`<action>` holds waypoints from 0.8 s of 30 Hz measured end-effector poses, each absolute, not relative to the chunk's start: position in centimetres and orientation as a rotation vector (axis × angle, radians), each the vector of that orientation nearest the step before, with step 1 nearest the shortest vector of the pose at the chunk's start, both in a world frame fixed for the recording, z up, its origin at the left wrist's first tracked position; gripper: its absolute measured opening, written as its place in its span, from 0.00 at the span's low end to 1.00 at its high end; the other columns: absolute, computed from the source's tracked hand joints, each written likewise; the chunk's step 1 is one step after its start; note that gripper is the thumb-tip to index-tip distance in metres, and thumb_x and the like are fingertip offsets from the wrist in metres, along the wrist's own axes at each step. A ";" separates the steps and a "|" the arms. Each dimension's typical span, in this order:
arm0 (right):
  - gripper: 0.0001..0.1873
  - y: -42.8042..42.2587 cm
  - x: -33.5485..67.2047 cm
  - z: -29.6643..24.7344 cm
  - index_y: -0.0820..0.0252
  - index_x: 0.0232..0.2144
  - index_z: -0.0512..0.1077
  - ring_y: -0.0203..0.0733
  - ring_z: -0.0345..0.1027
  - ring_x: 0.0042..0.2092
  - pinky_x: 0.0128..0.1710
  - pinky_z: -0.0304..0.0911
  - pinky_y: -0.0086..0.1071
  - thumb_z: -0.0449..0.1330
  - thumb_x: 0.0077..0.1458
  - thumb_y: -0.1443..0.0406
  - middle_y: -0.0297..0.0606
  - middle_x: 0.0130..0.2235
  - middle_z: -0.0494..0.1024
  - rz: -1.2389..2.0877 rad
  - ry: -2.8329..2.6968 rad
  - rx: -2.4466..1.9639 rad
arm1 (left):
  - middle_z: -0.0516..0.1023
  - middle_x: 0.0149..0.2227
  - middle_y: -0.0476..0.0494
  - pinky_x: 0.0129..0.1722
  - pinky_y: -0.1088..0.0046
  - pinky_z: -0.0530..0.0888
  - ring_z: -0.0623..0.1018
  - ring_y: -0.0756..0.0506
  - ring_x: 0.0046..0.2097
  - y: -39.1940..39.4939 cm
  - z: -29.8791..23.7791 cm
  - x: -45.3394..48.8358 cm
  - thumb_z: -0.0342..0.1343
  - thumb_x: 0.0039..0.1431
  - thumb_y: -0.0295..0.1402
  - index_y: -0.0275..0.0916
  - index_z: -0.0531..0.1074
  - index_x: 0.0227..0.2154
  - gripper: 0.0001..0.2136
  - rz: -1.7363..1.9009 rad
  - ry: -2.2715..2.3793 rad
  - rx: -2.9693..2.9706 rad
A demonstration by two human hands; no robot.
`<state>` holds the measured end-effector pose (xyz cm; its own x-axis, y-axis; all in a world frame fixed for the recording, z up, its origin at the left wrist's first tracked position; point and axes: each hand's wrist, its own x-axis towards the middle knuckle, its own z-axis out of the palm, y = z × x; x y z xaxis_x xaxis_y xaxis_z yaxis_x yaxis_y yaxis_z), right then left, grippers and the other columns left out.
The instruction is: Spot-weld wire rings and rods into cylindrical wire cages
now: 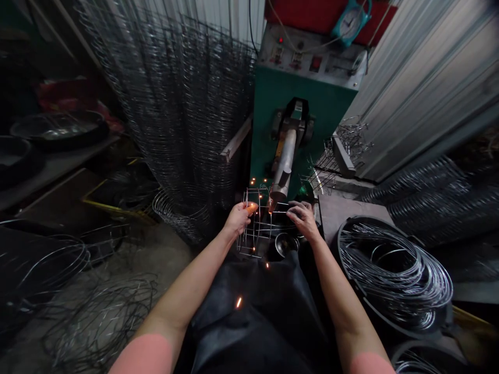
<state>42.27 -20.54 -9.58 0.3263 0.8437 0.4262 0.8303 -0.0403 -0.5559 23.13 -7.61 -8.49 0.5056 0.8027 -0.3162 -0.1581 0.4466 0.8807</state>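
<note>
My left hand (pixel 239 218) is closed on a small wire rack (pixel 255 241), whose thin bars stand up beside and below my fingers. At the other side, my right hand (pixel 302 218) pinches the end of a thin metal wire (pixel 281 212) that reaches across to the rack. Between both hands, the round metal arm (pixel 286 161) of a green spot welder (pixel 268 104) points down, its tip close over the wire. A bright glow shows at that tip, and orange sparks fly around the rack and down over the dark apron (pixel 257 317).
Tall stacks of wire rings (pixel 187 104) rise at the left of the machine. On the right, a black tub (pixel 351 280) holds coiled wire rings (pixel 409 270). Loose wire hoops (pixel 105 317) lie on the floor at left. A small bowl (pixel 286 244) sits below my hands.
</note>
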 end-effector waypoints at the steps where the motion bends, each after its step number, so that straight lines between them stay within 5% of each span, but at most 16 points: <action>1: 0.09 -20.5 42.1 -9.5 0.54 0.27 0.73 0.48 0.56 0.48 0.51 0.52 0.47 0.56 0.54 0.59 0.36 0.45 0.75 0.025 -1.481 -1.850 | 0.63 0.19 0.53 0.14 0.83 0.49 0.59 0.57 0.20 -7.6 -8.4 23.1 0.66 0.32 0.32 0.34 0.70 0.22 0.13 0.683 0.831 0.929; 7: 0.11 -22.7 39.3 -8.0 0.55 0.25 0.74 0.50 0.57 0.50 0.51 0.55 0.48 0.58 0.52 0.57 0.39 0.46 0.74 0.082 -1.476 -1.823 | 0.67 0.22 0.51 0.16 0.84 0.56 0.64 0.56 0.23 -8.9 -8.2 20.4 0.65 0.36 0.36 0.34 0.72 0.26 0.14 0.626 0.777 1.046; 10: 0.14 -27.3 39.3 -7.7 0.54 0.40 0.73 0.47 0.61 0.51 0.52 0.57 0.45 0.56 0.54 0.57 0.39 0.49 0.71 0.210 -1.365 -1.742 | 0.68 0.23 0.50 0.16 0.84 0.58 0.66 0.55 0.23 -10.3 -8.5 16.4 0.65 0.37 0.36 0.34 0.73 0.30 0.15 0.598 0.712 1.047; 14: 0.26 -34.5 41.5 -10.8 0.54 0.56 0.57 0.47 0.65 0.50 0.51 0.59 0.47 0.52 0.54 0.61 0.43 0.50 0.70 0.154 -1.126 -1.831 | 0.75 0.32 0.43 0.14 0.85 0.60 0.69 0.55 0.24 -11.9 -7.9 10.7 0.64 0.39 0.30 0.34 0.72 0.29 0.12 0.601 0.733 0.877; 19: 0.38 -37.5 38.3 -16.3 0.58 0.60 0.51 0.53 0.49 0.60 0.55 0.53 0.51 0.57 0.46 0.65 0.49 0.60 0.56 0.063 -1.547 -1.962 | 0.76 0.36 0.34 0.14 0.83 0.65 0.74 0.51 0.25 -14.4 -7.0 8.7 0.52 0.51 0.25 0.33 0.71 0.33 0.06 0.419 0.774 0.478; 21: 0.33 -37.4 35.6 -17.5 0.58 0.58 0.57 0.53 0.44 0.62 0.55 0.52 0.51 0.58 0.48 0.66 0.50 0.61 0.54 0.056 -1.680 -1.971 | 0.75 0.36 0.31 0.13 0.82 0.66 0.74 0.51 0.24 -15.7 -7.4 9.0 0.47 0.56 0.29 0.31 0.70 0.37 0.10 0.248 0.725 0.352; 24: 0.17 -38.1 32.6 -17.9 0.54 0.47 0.69 0.52 0.50 0.60 0.52 0.56 0.50 0.55 0.54 0.66 0.46 0.57 0.63 0.095 -1.860 -1.966 | 0.75 0.36 0.30 0.15 0.80 0.69 0.75 0.51 0.23 -17.4 -8.9 9.5 0.43 0.60 0.33 0.31 0.68 0.43 0.14 0.087 0.656 0.255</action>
<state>32.60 -38.11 -17.94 0.0976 0.9659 0.2400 0.9364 -0.0075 -0.3507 9.52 -17.40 -8.88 0.7903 0.1599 -0.5914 0.0005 0.9652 0.2616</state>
